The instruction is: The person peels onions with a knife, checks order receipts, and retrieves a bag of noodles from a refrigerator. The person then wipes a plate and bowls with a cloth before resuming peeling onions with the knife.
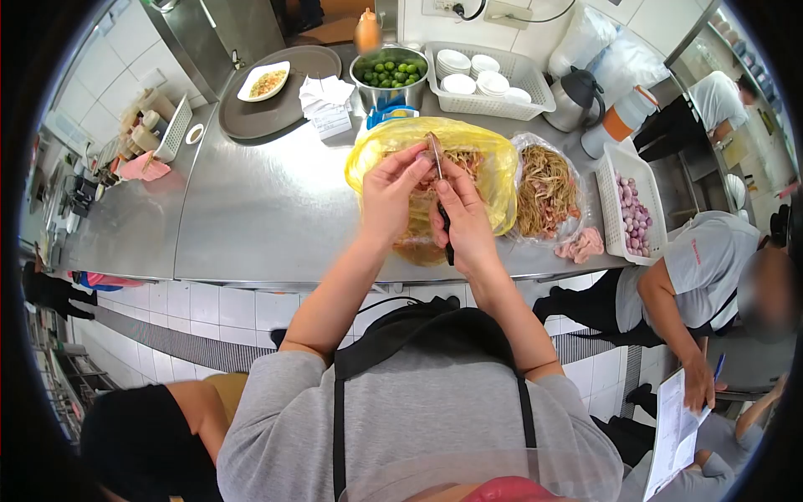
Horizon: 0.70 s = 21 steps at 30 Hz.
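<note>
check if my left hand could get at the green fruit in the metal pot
Probably yes: the green fruit sits uncovered beyond the yellow bag, though the left hand is pinching a small piece by the knife.

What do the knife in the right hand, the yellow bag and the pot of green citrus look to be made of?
Knife: metal blade, probably steel, going by its grey sheen; smooth black handle, likely plastic, though coated wood is possible.
Yellow bag: thin, glossy plastic film, crinkled and partly see-through.
Pot: smooth, silvery metal with bright reflections, likely stainless steel.
</note>
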Motion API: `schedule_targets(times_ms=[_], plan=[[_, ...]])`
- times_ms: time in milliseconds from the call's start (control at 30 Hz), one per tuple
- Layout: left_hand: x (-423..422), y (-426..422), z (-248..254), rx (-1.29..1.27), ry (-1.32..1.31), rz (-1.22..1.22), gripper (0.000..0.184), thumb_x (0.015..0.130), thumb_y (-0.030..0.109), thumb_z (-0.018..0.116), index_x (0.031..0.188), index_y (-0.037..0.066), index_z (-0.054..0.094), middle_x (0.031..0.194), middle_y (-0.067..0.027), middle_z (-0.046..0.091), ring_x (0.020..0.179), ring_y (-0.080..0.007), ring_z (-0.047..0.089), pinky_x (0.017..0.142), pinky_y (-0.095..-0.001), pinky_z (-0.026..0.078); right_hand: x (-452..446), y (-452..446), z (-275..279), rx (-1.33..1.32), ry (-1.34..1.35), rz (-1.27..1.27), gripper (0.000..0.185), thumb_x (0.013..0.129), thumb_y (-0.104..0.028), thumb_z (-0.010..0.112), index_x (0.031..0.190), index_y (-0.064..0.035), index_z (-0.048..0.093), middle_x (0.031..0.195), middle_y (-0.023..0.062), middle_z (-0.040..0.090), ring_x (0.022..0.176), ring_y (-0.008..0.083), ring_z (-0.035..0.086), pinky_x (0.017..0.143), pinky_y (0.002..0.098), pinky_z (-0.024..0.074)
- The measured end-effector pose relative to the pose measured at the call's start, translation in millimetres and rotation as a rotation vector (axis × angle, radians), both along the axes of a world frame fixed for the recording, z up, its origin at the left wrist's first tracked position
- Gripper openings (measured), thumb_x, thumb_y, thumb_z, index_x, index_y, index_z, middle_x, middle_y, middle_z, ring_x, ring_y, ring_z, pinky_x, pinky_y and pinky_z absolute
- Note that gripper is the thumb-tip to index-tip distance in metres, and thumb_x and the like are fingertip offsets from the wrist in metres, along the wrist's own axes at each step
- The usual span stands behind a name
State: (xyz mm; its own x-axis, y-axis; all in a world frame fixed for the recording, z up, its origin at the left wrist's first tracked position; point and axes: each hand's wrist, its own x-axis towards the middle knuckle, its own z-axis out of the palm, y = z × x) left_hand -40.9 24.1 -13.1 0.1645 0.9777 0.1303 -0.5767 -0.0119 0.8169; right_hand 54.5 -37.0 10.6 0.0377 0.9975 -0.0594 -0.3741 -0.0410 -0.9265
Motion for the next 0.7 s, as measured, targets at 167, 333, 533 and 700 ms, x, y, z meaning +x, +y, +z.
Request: schedule_targets(times_ms=[167, 333, 533, 700], plan=[[3.5, -8.3, -7.6, 0.319, 0.23, 0.23, 0.025, 0.079, 0.001, 0.056, 0.105, -0.002, 0.055, 0.084, -0.0037, 0.058, 0.075, -0.0089, 0.055, 0.07, -0.0194, 0.044, -5.2, 6.1, -1.6, -0.095, 0.124, -0.053, 0.018, 0.09, -0.023, 0.042, 0.104, -0.0128, 0.043, 0.054, -0.0002, 0.041, 0.038, 0.0051, 0.032, 0.031, 0.0186, 0.0259], [-1.6, -6.2, -10.5, 0.312, 0.255, 0.214, 0.025, 0.08, 0.001, 0.055, 0.106, -0.001, 0.055, 0.084, -0.0041, 0.058, 0.076, -0.0089, 0.055, 0.069, -0.0192, 0.044, 5.3, 13.6, 4.5, -0.145, 0.427, 0.155, 0.012, 0.089, -0.027, 0.042, 0.088, -0.0152, 0.041, 0.053, -0.0003, 0.039, 0.035, 0.0068, 0.031, 0.03, 0.0195, 0.025], [-13.0, 3.8, -6.1, -0.081, -0.197, -0.203, 0.026, 0.085, 0.011, 0.05, 0.109, 0.001, 0.053, 0.09, -0.0056, 0.059, 0.079, -0.0116, 0.058, 0.066, -0.0215, 0.049, 20.1, 19.4, 1.3, -0.141, 0.492, 0.277, 0.013, 0.09, -0.028, 0.042, 0.086, -0.0158, 0.04, 0.051, -0.0013, 0.037, 0.033, 0.0064, 0.03, 0.03, 0.0193, 0.0243], [-16.1, 7.5, 2.9, -0.036, -0.033, -0.196, 0.027, 0.083, 0.009, 0.052, 0.108, -0.001, 0.052, 0.092, -0.0057, 0.059, 0.08, -0.0119, 0.058, 0.066, -0.021, 0.05, 21.0, 19.6, 4.0, -0.106, 0.315, 0.21, 0.012, 0.089, -0.027, 0.043, 0.087, -0.0151, 0.04, 0.051, -0.0017, 0.037, 0.033, 0.0063, 0.03, 0.03, 0.0197, 0.0249]])
